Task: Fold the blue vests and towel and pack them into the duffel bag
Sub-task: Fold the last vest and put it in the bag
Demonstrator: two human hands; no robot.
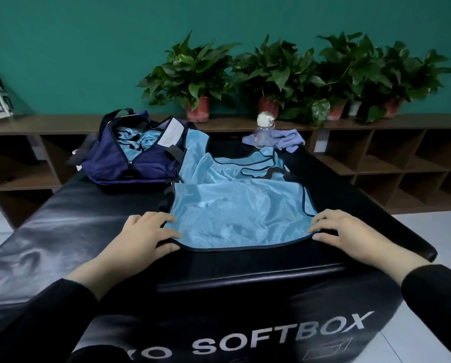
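A light blue mesh vest (241,218) with dark trim lies folded on the black padded box top (88,218). My left hand (145,233) pinches its near left corner. My right hand (339,230) grips its near right corner. A second blue vest (219,166) lies spread behind it. The navy duffel bag (130,158) stands unzipped at the back left, with blue fabric inside. A lavender towel (284,138) lies crumpled at the far end.
A clear plastic bottle (263,131) with a white cap stands beside the towel. Potted plants (196,74) line a brown shelf unit (402,163) along the teal wall. The box front reads SOFTBOX. White floor shows at both sides.
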